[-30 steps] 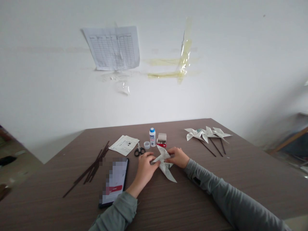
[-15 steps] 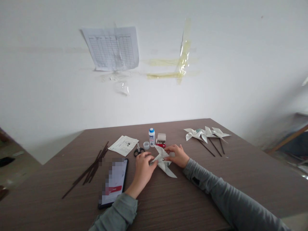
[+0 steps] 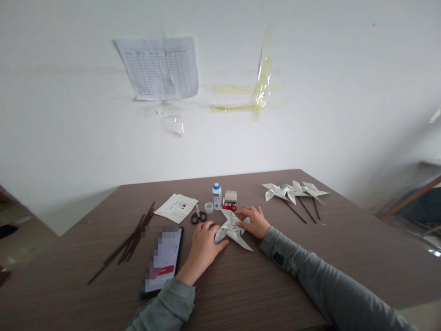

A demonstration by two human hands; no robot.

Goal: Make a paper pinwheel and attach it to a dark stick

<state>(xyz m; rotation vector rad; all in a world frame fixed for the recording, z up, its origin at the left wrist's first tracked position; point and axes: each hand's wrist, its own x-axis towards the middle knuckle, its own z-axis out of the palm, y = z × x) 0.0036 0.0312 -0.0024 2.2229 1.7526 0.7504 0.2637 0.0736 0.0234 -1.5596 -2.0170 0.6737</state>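
A folded newspaper pinwheel (image 3: pixel 231 230) lies on the table between my hands, a small shiny pin head at its middle. My right hand (image 3: pixel 255 222) holds it from the right, thumb close to the pin and fingers at the far blades. My left hand (image 3: pixel 204 243) rests at its left blade, thumb and fingers apart. Just beyond are black-handled scissors (image 3: pixel 199 216), a small clear cup (image 3: pixel 208 208), a white glue bottle (image 3: pixel 217 197) with a blue cap and an open red box (image 3: pixel 230 202) of small metal pins.
Finished pinwheels on sticks (image 3: pixel 292 191) lie at the far right. Paper squares (image 3: pixel 176 208), a bundle of dark sticks (image 3: pixel 132 236) and a phone (image 3: pixel 165 262) lie to the left on the brown table (image 3: pixel 262 285). A wall (image 3: pixel 310 92) stands behind.
My left hand has loosened at the pinwheel, its thumb sliding off the middle toward me. My right hand has stayed at the pinwheel's right side.
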